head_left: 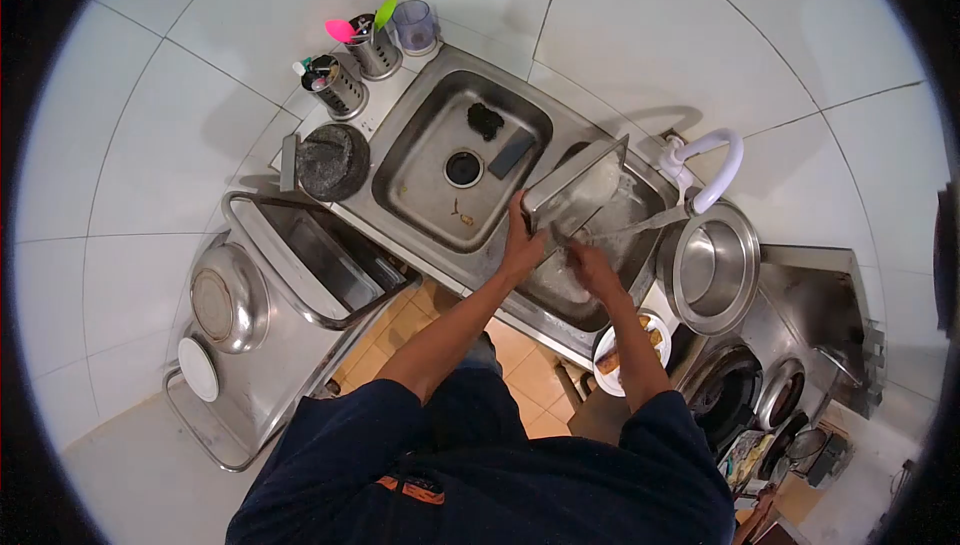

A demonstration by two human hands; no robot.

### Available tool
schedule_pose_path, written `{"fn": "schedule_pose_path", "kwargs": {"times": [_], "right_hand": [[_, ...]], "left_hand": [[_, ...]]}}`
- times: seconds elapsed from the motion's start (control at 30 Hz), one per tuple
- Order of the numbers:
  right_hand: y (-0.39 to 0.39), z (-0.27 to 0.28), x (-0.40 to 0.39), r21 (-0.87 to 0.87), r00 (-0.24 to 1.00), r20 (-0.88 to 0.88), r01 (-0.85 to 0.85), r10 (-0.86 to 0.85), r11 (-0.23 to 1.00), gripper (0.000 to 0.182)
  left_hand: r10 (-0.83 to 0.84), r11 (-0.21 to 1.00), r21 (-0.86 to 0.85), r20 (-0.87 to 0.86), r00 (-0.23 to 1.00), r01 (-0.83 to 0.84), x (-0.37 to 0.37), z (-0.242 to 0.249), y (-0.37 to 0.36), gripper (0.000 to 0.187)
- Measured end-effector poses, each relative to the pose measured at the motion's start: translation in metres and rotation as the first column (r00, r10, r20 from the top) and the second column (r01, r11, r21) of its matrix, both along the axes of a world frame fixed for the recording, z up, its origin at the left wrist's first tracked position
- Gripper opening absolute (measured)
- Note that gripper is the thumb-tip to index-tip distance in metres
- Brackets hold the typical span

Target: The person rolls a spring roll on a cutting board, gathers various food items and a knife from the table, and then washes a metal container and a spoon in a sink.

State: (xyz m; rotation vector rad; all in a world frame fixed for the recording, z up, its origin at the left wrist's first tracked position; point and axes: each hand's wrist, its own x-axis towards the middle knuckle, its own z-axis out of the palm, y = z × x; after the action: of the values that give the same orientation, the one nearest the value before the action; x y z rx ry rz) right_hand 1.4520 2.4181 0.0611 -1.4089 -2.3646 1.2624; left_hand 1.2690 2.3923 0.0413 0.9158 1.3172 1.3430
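My left hand (522, 247) grips the near left edge of a rectangular steel pan (578, 185), tilted up over the right sink basin (575, 317). Low by the pan's near end is my right hand (590, 267), its fingers curled in. Anything inside those fingers is too small or hidden to make out. A stream of water (645, 222) runs from the white curved faucet (722, 160) toward the pan and my right hand. Wet, whitish suds show in the basin around the pan.
The left basin (400, 190) holds a black scrubber (485, 121), a grey block (511, 152) and food scraps (462, 213). A steel pot (715, 265) stands right of the sink, near a plate of food (608, 370). A dark stone mortar (333, 162) and utensil holders (340, 95) stand left.
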Motion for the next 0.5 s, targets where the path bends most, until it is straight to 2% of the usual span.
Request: {"fn": "schedule_pose_path", "kwargs": {"times": [0.1, 0.13, 0.23, 0.33, 0.4, 0.43, 0.47, 0.5], "right_hand": [[-0.012, 0.008, -0.013, -0.013, 0.991, -0.082, -0.111, 0.110, 0.994, 0.033], [-0.008, -0.006, -0.007, 0.085, 0.987, 0.028, -0.160, 0.158, 0.984, 0.034], [0.012, -0.014, 0.009, 0.287, 0.947, 0.322, -0.109, 0.011, 0.952, 0.031], [0.033, -0.012, 0.016, 0.239, 0.782, 0.615, -0.060, -0.103, 0.969, 0.031], [0.031, -0.054, 0.027, 0.201, 0.880, 0.472, -0.160, 0.048, 0.966, 0.029], [0.029, -0.055, 0.022, 0.186, 0.911, 0.392, -0.215, 0.128, 0.959, 0.028], [0.028, -0.056, 0.020, 0.079, 0.939, 0.264, -0.248, 0.219, 0.966, 0.028], [0.025, -0.028, 0.003, -0.024, 0.948, 0.124, -0.292, 0.292, 0.956, 0.028]], "left_hand": [[-0.005, 0.998, 0.060, -0.044, 0.999, 0.008, 0.001, 0.002, 0.007, 0.084], [-0.012, 0.998, 0.062, -0.038, 0.999, 0.015, 0.002, 0.004, 0.006, 0.084], [-0.033, 0.998, 0.059, 0.000, 0.999, 0.033, 0.002, 0.013, 0.002, 0.083], [-0.045, 0.998, 0.056, 0.042, 0.998, 0.043, 0.008, 0.015, -0.006, 0.081], [-0.064, 0.994, 0.084, 0.000, 0.998, 0.064, 0.007, 0.013, -0.005, 0.081], [-0.066, 0.993, 0.093, -0.019, 0.998, 0.067, 0.006, 0.010, -0.004, 0.081], [-0.067, 0.992, 0.102, -0.036, 0.997, 0.070, 0.005, 0.007, -0.004, 0.081], [-0.068, 0.991, 0.110, -0.052, 0.996, 0.073, 0.005, 0.005, -0.004, 0.081]]}}
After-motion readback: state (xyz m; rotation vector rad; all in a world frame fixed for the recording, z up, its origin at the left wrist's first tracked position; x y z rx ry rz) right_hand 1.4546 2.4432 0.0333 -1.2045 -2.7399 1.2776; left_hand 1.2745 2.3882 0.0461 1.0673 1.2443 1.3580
